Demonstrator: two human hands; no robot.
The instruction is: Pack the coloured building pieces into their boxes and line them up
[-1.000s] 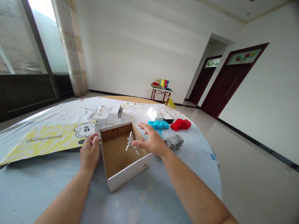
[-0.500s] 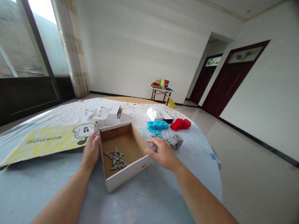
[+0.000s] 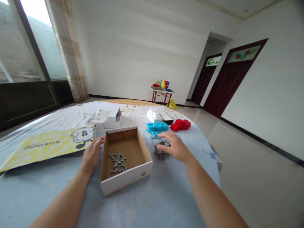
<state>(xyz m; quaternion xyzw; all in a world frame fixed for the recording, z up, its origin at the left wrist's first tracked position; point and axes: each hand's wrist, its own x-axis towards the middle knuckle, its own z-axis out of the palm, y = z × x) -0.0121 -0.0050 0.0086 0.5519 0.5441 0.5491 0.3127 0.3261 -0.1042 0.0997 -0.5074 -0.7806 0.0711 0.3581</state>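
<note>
Two hands, left hand [image 3: 91, 154] and right hand [image 3: 175, 148], on opposite sides of one open-topped white cardboard box with brown inner walls [image 3: 125, 179]

Nearest: pale blue, flower-printed tablecloth [image 3: 116, 210]. Box rests on it between the hands; small oval hole in its front wall. Inside, on the brown floor toward the left: a few flat grey notched pieces with curved cut-outs [image 3: 117, 162], crowded together.

Left hand: alongside the box's left wall, fingers close together and nearly straight. Contact with the wall, and any grip: cannot tell.

Right hand: thumb and fingers spread wide at a pile of similar grey pieces [image 3: 161, 154], just right of the box. Hand hides part of this pile; touching or apart, cannot tell.

Left of the left hand: flat yellow-and-white printed board [image 3: 42, 147], cartoon dog's head at its right end, lettering "BOBDOG" upside down.

Beyond the grey pile: bright blue heap of small bumpy pieces [image 3: 157, 127]; just right of it, a similar red heap [image 3: 180, 125].

Farther: white cartons [image 3: 112, 124] at left, stepped white moulded object [image 3: 155, 116] at right.

Farthest: small red-legged table [image 3: 172, 92] bearing coloured goods, yellow plastic bag [image 3: 172, 104] near its legs, plain white wall [image 3: 133, 47].
</note>
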